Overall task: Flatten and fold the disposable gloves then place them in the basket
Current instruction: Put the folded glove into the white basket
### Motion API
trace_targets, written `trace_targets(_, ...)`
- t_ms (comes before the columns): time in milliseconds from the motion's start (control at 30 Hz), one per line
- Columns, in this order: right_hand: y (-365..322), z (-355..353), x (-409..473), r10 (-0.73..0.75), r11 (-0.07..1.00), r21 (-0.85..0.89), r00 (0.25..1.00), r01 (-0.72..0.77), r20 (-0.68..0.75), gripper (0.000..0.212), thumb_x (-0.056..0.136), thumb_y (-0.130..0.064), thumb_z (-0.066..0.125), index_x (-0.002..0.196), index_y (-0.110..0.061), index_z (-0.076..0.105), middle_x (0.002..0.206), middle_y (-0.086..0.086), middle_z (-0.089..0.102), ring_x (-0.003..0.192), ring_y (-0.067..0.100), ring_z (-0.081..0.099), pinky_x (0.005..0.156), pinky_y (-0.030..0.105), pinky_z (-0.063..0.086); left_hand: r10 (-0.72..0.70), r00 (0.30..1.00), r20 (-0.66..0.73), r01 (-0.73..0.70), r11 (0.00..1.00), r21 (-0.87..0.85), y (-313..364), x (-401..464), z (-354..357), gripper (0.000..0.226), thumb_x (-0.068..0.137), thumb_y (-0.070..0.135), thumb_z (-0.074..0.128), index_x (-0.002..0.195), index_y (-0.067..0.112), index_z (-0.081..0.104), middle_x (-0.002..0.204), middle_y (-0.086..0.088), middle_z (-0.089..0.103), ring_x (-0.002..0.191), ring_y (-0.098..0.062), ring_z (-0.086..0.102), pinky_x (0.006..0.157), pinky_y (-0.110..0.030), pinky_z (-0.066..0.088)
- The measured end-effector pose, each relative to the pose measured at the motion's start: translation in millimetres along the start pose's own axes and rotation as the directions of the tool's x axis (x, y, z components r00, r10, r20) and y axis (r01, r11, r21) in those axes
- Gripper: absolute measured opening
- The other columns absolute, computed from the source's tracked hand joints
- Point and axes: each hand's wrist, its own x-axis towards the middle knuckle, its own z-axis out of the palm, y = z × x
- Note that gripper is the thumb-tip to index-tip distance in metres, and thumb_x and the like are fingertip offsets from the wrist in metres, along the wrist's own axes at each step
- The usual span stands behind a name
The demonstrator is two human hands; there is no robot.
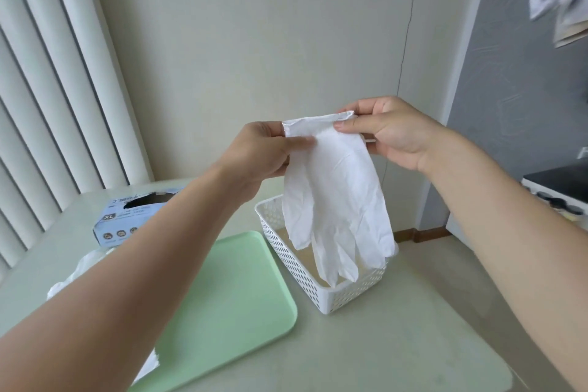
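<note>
**Glove held up by cuff, over basket**

Far left: vertical blinds (38,79). On the table (397,328), blue glove box (127,219) marked XL, opening on top. In front of it a loose heap of white gloves (79,270), partly hidden by the left forearm. Mint-green tray (229,302) lies flat, just beside the basket.

Left hand (257,153) pinches the left cuff corner, thumb on the front face. White disposable glove (337,200) hangs open and unfolded, cuff up, fingers down, wrinkled, slightly translucent. Fingertips dangle in front of the white perforated basket (296,264); can't tell if they touch it. Right hand (388,134) pinches the right cuff corner between thumb and fingers
</note>
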Motion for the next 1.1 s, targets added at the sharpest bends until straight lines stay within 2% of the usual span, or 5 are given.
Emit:
trace_targets(200, 21, -7, 82, 0.089, 0.994, -0.072, 0.996, -0.088, 0.020, 0.012, 0.090, -0.007, 0.072, 0.090, -0.018, 0.068, 0.086, -0.003, 0.072, 0.077, 0.011, 0.069, 0.076, 0.025, 0.055, -0.036, 0.994, -0.100, 0.036, 0.999, -0.003, -24, 79, -8, 0.006, 0.091, 0.011, 0.073, 0.096, 0.010, 0.076, 0.100, -0.008, 0.079, 0.092, -0.024, 0.077, 0.087, -0.037, 0.062)
trace_targets(367, 45, -10, 125, 0.060, 0.994, -0.097, 0.998, -0.057, 0.028, 0.018, 0.087, -0.004, 0.075, 0.087, -0.020, 0.067, 0.090, -0.001, 0.069, 0.085, 0.013, 0.067, 0.093, 0.030, 0.055, -0.019, 0.990, -0.139, 0.018, 1.000, -0.011, -50, 116, -17, 0.018, 0.091, 0.013, 0.074, 0.105, 0.002, 0.074, 0.103, -0.015, 0.077, 0.093, -0.031, 0.075, 0.084, -0.042, 0.061)
trace_targets(500, 84, -10, 117, 0.067, 0.991, -0.122, 0.994, -0.056, 0.091, 0.017, 0.087, 0.000, 0.074, 0.090, -0.014, 0.066, 0.092, 0.006, 0.071, 0.092, 0.019, 0.066, 0.097, 0.035, 0.055, -0.017, 0.994, -0.112, 0.029, 0.994, 0.103, -84, 108, -16, 0.010, 0.089, 0.012, 0.077, 0.093, 0.005, 0.071, 0.082, -0.008, 0.072, 0.065, -0.015, 0.066, 0.056, -0.024, 0.053)
trace_targets(767, 166, -12, 46, 0.177, 0.858, -0.512, 0.908, 0.047, 0.381, 0.012, 0.082, -0.002, 0.081, 0.090, -0.007, 0.073, 0.093, 0.009, 0.076, 0.084, 0.017, 0.072, 0.083, 0.026, 0.056, 0.056, 0.962, 0.268, -0.214, 0.765, 0.607, -162, 47, 8, 0.012, 0.080, 0.013, 0.083, 0.078, 0.017, 0.072, 0.077, 0.007, 0.073, 0.071, -0.016, 0.069, 0.076, -0.035, 0.058)
trace_targets(1100, 161, 5, 31, 0.471, 0.520, -0.802, 0.684, 0.293, 0.556, 0.022, 0.075, -0.013, 0.085, 0.075, -0.032, 0.072, 0.076, -0.017, 0.067, 0.073, -0.001, 0.060, 0.089, 0.041, 0.055, -0.265, 0.805, 0.532, -0.294, 0.600, 0.744, -150, 23, 39, 0.011, 0.083, 0.028, 0.080, 0.091, 0.025, 0.072, 0.084, 0.018, 0.069, 0.088, -0.006, 0.069, 0.082, -0.027, 0.057)
